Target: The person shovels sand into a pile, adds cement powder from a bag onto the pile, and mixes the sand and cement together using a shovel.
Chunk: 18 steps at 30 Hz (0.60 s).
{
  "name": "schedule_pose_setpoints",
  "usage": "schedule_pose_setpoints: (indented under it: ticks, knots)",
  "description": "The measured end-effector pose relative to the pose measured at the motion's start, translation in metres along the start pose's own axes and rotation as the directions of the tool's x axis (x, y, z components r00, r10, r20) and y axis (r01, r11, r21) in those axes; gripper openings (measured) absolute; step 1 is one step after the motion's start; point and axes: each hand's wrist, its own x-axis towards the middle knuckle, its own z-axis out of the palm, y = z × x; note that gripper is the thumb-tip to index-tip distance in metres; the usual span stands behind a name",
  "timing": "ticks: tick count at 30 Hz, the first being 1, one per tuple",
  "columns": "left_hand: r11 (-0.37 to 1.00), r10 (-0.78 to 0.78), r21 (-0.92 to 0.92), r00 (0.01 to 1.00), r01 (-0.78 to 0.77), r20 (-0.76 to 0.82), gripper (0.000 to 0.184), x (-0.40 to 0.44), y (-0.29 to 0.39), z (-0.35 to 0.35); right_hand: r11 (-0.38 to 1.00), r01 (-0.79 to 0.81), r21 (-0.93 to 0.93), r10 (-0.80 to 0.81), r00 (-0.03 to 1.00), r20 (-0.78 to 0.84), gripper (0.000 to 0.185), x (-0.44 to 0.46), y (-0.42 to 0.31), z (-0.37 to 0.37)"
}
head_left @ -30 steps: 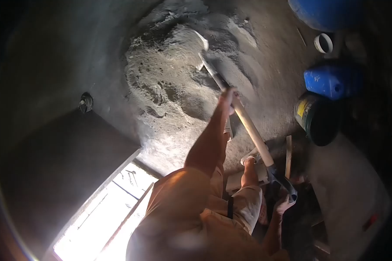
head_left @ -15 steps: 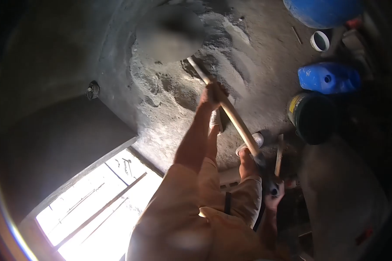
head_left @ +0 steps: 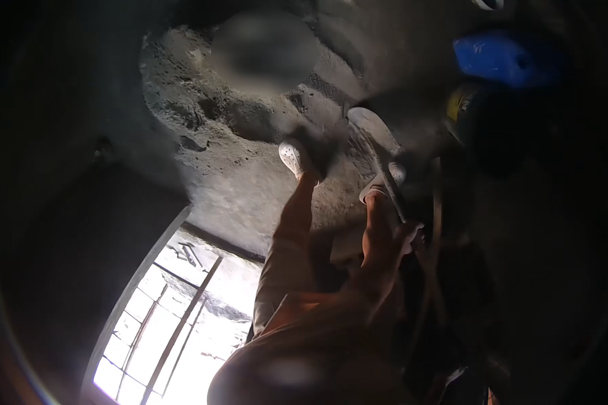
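My left hand (head_left: 409,236) is closed around the shaft of a shovel (head_left: 373,129), its arm reaching across from the left of my body. The shovel's pale rounded blade lies low over the floor, beyond my right shoe and close to the heap. The shaft runs back past my hand into the dark at the lower right. My right hand cannot be made out there. A grey, crumbly heap of sand-like material (head_left: 175,88) spreads over the floor ahead. A round blurred smudge covers part of it. My light perforated shoes (head_left: 290,158) stand in front of the heap.
To the right lie a blue jerrycan (head_left: 496,59) and a dark bucket with a yellow label (head_left: 458,104). A thin upright wooden piece (head_left: 438,202) stands near my right leg. A bright barred opening (head_left: 175,317) is at the lower left.
The shovel has swung back toward my body and to the right, its blade now showing beside my right shoe. My left hand moved with it. The view has shifted and darkened; my left foot appears further left.
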Motion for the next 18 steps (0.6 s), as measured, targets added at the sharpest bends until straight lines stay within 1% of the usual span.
schedule_pose_setpoints:
  ticks: [1,2,4,5,6,7,8,10,12,14,15,17,18]
  knots:
    - [1.000,-0.020,-0.011,1.000,0.020,0.001,0.018,0.005,0.008,-0.016,1.000,-0.010,0.012,0.010,1.000,-0.001,0.034,-0.003,0.004,0.019]
    - [0.995,0.098,0.009,0.995,-0.098,0.009,0.017,0.014,0.036,-0.040,0.999,-0.021,0.033,0.021,1.000,0.003,0.034,-0.001,0.011,0.050]
    - [0.937,0.342,0.058,0.939,-0.344,0.032,0.015,0.042,0.113,-0.105,0.993,-0.048,0.110,0.044,0.998,0.033,0.033,-0.002,0.018,0.132]
    - [0.877,0.476,-0.178,0.860,-0.447,0.186,0.013,0.090,0.156,-0.162,0.987,-0.053,0.150,0.046,0.998,0.050,0.032,-0.004,0.013,0.168]
    - [0.933,0.344,0.099,0.938,-0.346,0.042,0.012,0.050,0.248,-0.169,0.978,-0.075,0.195,0.064,0.996,0.065,0.032,0.003,0.020,0.220]
    - [0.977,0.206,0.070,0.978,-0.203,-0.034,0.012,0.012,0.307,-0.164,0.969,-0.091,0.231,0.072,0.993,0.091,0.031,0.002,0.017,0.254]
    - [0.975,0.209,0.078,0.978,-0.207,-0.022,0.012,0.003,0.315,-0.166,0.959,-0.100,0.264,0.074,0.991,0.108,0.031,0.001,0.011,0.281]
    - [0.906,0.423,0.045,0.889,-0.422,-0.175,0.011,-0.017,0.330,-0.155,0.944,-0.117,0.309,0.080,0.988,0.130,0.030,-0.005,-0.005,0.306]
    - [0.916,0.401,0.094,0.904,-0.391,-0.148,0.018,-0.034,0.331,-0.152,0.924,-0.131,0.359,0.079,0.985,0.156,0.029,-0.014,-0.025,0.311]
    - [0.907,0.421,0.092,0.892,-0.411,-0.167,0.017,-0.057,0.320,-0.150,0.895,-0.164,0.415,0.090,0.977,0.192,0.028,-0.030,-0.042,0.305]
    - [0.899,0.437,0.086,0.886,-0.429,-0.152,0.017,-0.063,0.315,-0.149,0.878,-0.179,0.445,0.093,0.974,0.208,0.027,-0.037,-0.053,0.303]
    - [0.900,0.436,0.115,0.882,-0.421,-0.180,0.015,-0.074,0.309,-0.155,0.846,-0.195,0.496,0.082,0.967,0.240,0.026,-0.044,-0.064,0.295]
    - [0.891,0.454,0.109,0.874,-0.441,-0.170,0.015,-0.097,0.312,-0.148,0.831,-0.196,0.520,0.070,0.965,0.252,0.026,-0.047,-0.069,0.290]
